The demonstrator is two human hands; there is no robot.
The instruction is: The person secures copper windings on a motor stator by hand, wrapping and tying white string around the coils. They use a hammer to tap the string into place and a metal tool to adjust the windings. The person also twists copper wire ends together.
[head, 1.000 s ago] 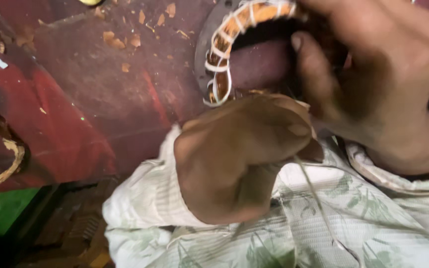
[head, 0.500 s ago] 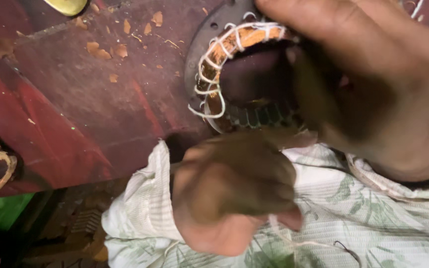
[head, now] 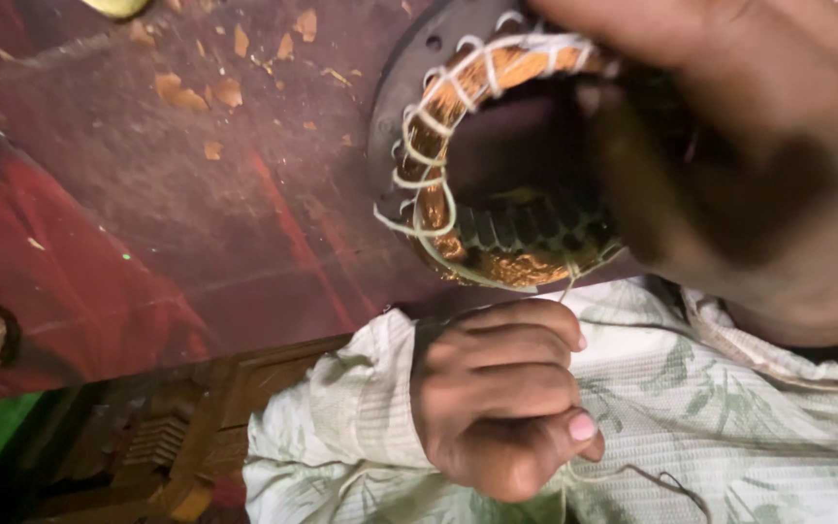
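Stator: the metal ring point(head: 395, 107) with its copper coil point(head: 458, 87) lies on the red table point(head: 147, 243), at the near edge, just above my lap.
Lacing: white cord point(head: 419, 180) loops round the coil on the ring's left and top arc; the lower arc shows bare copper and slots.
Right hand: my right hand point(head: 749, 165) covers the ring's right side, fingers curled over and into the bore, clamped on the ring as far as I can tell.
Left hand: my left hand point(head: 497, 398), just below the ring, is a closed fist on a thin strand of cord that runs up to the ring's lower edge.
Risk, pull: too hard a tug, I judge, snaps the cord or cuts into the copper's coating.
Risk, slack: if my fist slips, the loops left of the bore loosen.
Risk, edge: the ring sits at the table's rim; a jerk toward me could drag it off.
Debris: chips point(head: 196, 87) left of the ring could get caught under the cord.
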